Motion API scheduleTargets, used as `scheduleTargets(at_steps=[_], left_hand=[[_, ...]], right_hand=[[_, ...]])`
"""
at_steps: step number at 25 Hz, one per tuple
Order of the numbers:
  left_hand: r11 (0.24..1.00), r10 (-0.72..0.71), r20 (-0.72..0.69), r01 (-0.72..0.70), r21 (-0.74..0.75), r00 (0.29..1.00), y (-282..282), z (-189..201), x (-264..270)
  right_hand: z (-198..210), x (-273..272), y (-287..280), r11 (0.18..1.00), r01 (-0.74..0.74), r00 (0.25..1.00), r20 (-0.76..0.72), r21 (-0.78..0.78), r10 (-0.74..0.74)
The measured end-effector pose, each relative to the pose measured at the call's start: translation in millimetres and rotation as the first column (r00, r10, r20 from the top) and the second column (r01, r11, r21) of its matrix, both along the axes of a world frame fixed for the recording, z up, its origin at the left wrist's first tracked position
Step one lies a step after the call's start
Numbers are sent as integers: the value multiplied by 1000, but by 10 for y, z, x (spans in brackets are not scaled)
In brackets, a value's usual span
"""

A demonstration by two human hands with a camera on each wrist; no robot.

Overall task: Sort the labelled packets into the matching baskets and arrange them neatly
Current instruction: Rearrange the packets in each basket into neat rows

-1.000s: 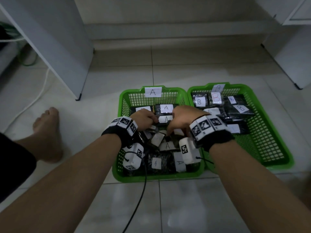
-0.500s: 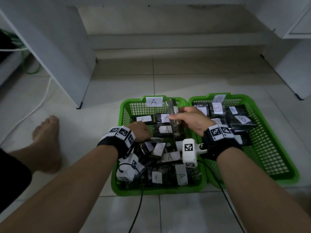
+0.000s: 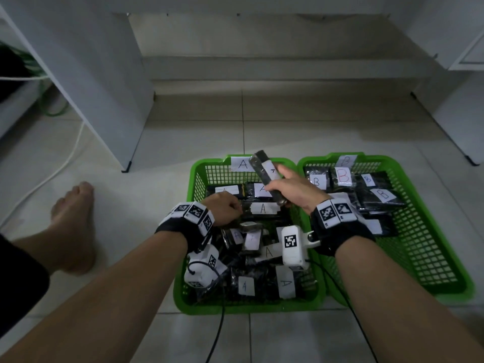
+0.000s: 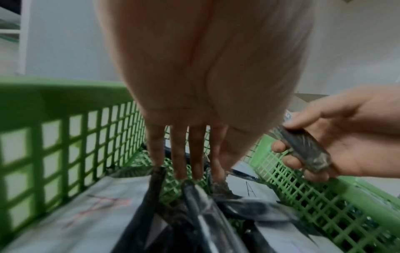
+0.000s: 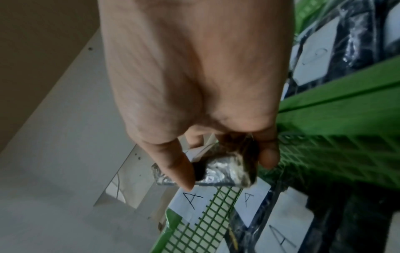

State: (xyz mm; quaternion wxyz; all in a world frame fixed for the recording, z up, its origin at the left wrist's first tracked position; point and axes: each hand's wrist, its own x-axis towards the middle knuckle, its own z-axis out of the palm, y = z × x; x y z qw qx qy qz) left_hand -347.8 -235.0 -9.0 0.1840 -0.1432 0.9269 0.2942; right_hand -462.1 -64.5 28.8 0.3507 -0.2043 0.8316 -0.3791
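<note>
Pale floor tiles (image 3: 183, 142) carry two green mesh baskets set side by side: the basket tagged A (image 3: 199, 176) on the left, the basket tagged B (image 3: 429, 210) on the right; white cabinet panels stand behind them.

Sorting looks nearly done, since every label readable in each basket matches its tag; the step in hand appears to be the tidying of basket A, whose far end holds a few packets laid flat while the near end is a loose heap.

The right hand (image 3: 296, 192) is closed round the lower end of a dark packet labelled A (image 3: 264, 176), thumb on one face and fingers curled under the other, held up clear of the heap above the far right part of basket A; its long axis is tilted, the free end pointing up, away and to the left toward the basket's tag, the gripped end pointing down toward the wrist.

The left hand (image 3: 226, 208) reaches down with fairly straight fingers (image 4: 194, 154), tips touching the packets on the left side of basket A, gripping nothing that I can make out.

Next, I judge, the raised packet must be turned flat with its label up and laid beside the flat ones at the far end, the left hand steadying or clearing a gap for it.
</note>
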Motion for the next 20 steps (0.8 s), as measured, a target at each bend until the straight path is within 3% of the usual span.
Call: scheduleTargets(at_steps=[2,6,9,12,16,20], left_hand=[[992,125,-132,-123,23,983,-33,-34,-43],[923,362,-298,-294,249,883,-66,54,-126],[859,445,-256,-329,391,858,-61,79,-212],[883,416,-195,-342,322,888,-76,-42,-284],[893,410,-170,-356,276,896,-74,-164,-311],[947,274,-74,-256,195,959,-75,-125,-327]], right_hand=[[-48,7,-11,998,-18,978,-209,61,30],[-70,-59,-31,999,-5,834,-552,33,22],[-90,-158,-83,982,-65,717,-676,179,171],[-117,-186,-200,932,-93,565,-752,351,340],[-161,-139,-314,889,-97,592,-692,447,413],[-238,-84,-373,877,-91,683,-611,472,400]])
